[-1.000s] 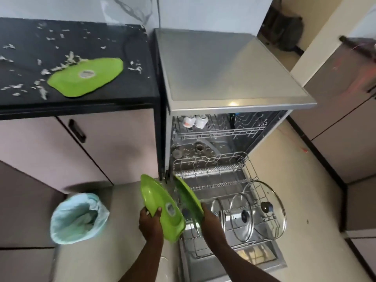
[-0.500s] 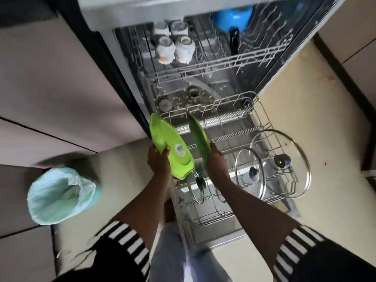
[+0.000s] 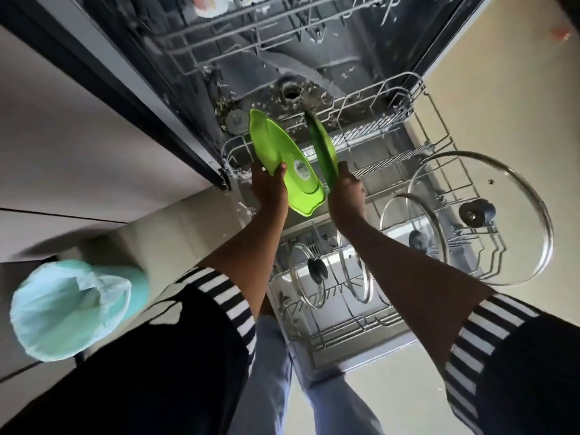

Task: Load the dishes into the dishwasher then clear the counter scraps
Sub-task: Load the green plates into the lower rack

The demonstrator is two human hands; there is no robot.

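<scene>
You hold a green plate in each hand over the back of the pulled-out lower rack point(image 3: 379, 92), and that doubling is the main risk. Your left hand point(image 3: 266, 189) has its fingers point(image 3: 281, 171) curled round the lower edge of the left plate point(image 3: 273, 142), and your right hand point(image 3: 345, 196) grips the right plate point(image 3: 323, 149), which is turned almost edge-on, by its bottom rim. The two plates are close together, so setting both down at once could knock them against each other or let one slip out of a thin rim grip. Their uneven outline could also catch on the tines and lean instead of seating. A slipped plate could slide toward the glass lids point(image 3: 502, 246) standing nearer you (likely the most breakable things in there). The only label is an oval white sticker point(image 3: 302, 170) on the left plate, and its print is too small to read.
</scene>
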